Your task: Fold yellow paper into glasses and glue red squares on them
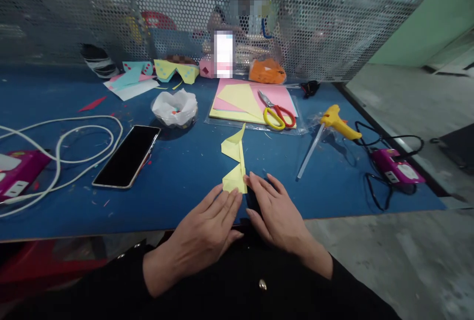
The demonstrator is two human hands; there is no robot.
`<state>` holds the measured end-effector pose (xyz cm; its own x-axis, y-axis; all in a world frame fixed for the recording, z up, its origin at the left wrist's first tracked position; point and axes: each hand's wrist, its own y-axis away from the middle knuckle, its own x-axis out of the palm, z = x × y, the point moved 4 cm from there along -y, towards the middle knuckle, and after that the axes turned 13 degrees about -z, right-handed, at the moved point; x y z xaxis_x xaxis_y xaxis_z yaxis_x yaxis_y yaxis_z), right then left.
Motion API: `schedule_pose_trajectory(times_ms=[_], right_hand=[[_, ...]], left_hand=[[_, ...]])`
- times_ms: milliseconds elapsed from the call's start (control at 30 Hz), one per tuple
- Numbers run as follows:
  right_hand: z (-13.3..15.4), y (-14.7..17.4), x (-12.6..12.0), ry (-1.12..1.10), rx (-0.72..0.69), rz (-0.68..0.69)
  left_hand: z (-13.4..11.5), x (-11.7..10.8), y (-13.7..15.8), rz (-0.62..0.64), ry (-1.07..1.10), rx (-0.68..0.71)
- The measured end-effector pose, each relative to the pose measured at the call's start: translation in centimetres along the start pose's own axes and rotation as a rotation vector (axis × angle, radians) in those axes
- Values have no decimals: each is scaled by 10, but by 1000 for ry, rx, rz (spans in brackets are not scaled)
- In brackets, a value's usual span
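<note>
A folded yellow paper piece [232, 151] with angular wings and a narrow strip along its right side lies on the blue table near its front edge. My left hand [213, 219] rests over its near end, fingers stretched out flat with the tips on the paper. At the right edge of the paper, my right hand [276, 211] has its fingers extended and a fingertip at the strip. The thumb of that hand stands apart from the fingers. Part of the paper's near end is hidden under my left fingers.
Scissors [275, 112] lie on coloured paper sheets [237, 98]. A yellow glue gun [338, 121] with a glue stick is at right, near a purple power strip [400, 167]. To the left are a phone [128, 156], a white cable [59, 162] and a lined bowl [175, 107]. A perforated metal panel [177, 9] stands behind.
</note>
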<state>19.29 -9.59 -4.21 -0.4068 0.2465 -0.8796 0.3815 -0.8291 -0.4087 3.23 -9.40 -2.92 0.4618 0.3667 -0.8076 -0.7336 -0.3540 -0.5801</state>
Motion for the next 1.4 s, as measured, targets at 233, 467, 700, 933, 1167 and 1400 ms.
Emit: schedule_pose_trajectory(times_ms=[233,467,700,933,1167,1400], right_hand=[[1,-2,-1,-7,24,8],[-5,0,-4,-154,162,-122],[-12,-8,-4,-275,322,-247],[-10,-21,4,-369,365,-296],[-17,-44,1,-618,548,-363],[-33,-114,-17,-724,552,-540]], left_hand=[[4,-14,14,37,25,-51],[29,-28,19,2,222,-278],[91,-18,-36,-34,364,-698],[90,17,-54,61,533,-737],[94,18,-44,89,789,-880],[132,3,-50,-245,1062,-1166]])
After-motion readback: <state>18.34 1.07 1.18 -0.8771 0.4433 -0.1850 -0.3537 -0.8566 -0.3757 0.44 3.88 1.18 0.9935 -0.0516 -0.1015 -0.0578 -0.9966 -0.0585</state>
